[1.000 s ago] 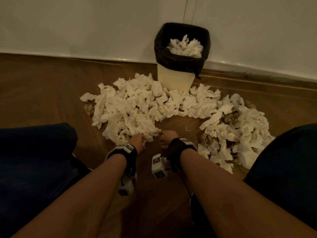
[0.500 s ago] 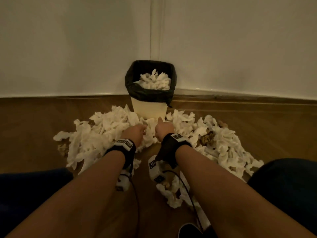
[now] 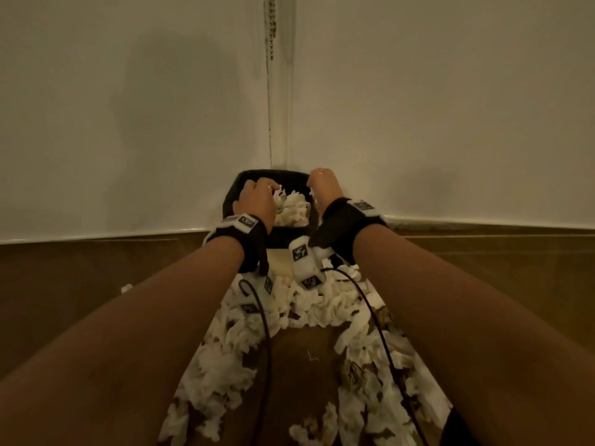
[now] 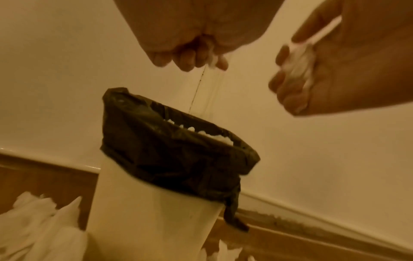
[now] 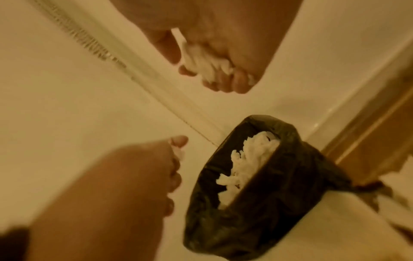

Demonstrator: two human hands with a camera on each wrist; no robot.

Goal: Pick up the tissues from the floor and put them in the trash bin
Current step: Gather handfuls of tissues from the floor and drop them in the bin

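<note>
The white trash bin [image 3: 280,262] with a black liner [image 4: 178,159] stands in the wall corner, holding several crumpled white tissues [image 3: 294,210]. Both hands hover just above its opening. My left hand [image 3: 260,193] is curled round a small tissue scrap [image 4: 212,60] over the bin's left side. Over the right side, my right hand [image 3: 317,185] grips a tissue wad [image 5: 205,65], also seen in the left wrist view as a white tissue lump [image 4: 299,63]. A big pile of tissues [image 3: 225,365] lies on the wooden floor in front of the bin.
White walls [image 3: 128,123] meet right behind the bin, with a beaded cord [image 3: 272,27] hanging in the corner. Brownish scraps [image 3: 354,371] are mixed into the floor pile. Bare wooden floor [image 3: 306,365] shows between my forearms. Wrist camera cables [image 3: 267,349] trail down.
Both hands rose from the floor pile, each carrying tissue, and moved forward to above the bin's opening. The head view came closer to the bin.
</note>
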